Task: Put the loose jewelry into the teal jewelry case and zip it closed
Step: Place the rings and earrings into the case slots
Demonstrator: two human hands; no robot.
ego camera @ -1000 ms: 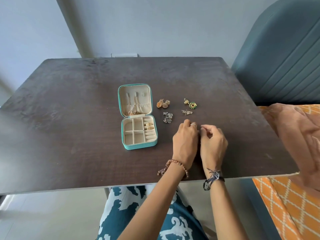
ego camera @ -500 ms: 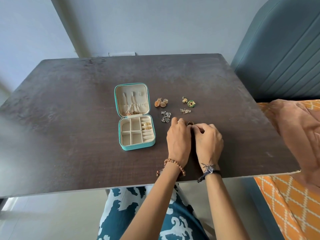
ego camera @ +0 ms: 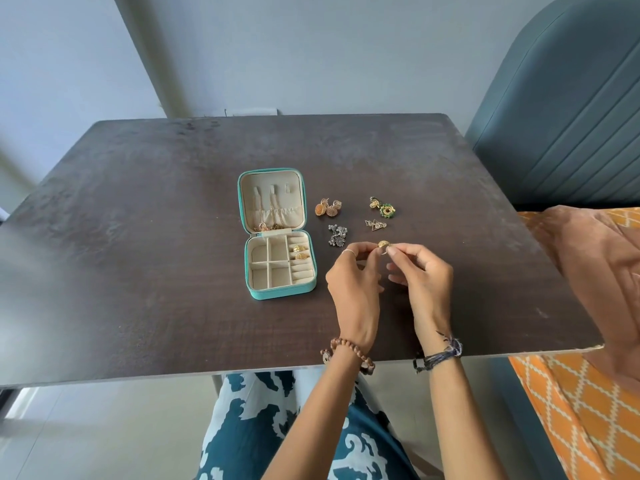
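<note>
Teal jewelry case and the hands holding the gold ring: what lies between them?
In the head view, only bare dark table lies between the teal jewelry case and the left hand. The silver earrings sit just above that stretch, beyond the gold ring.

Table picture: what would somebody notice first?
Probably the open teal zip-up jewelry case mid-table, with gold rings in its right-hand slots. Just right of it, both hands pinch a small gold ring above the dark wooden table. Beyond them lie four little clusters of earrings.
</note>
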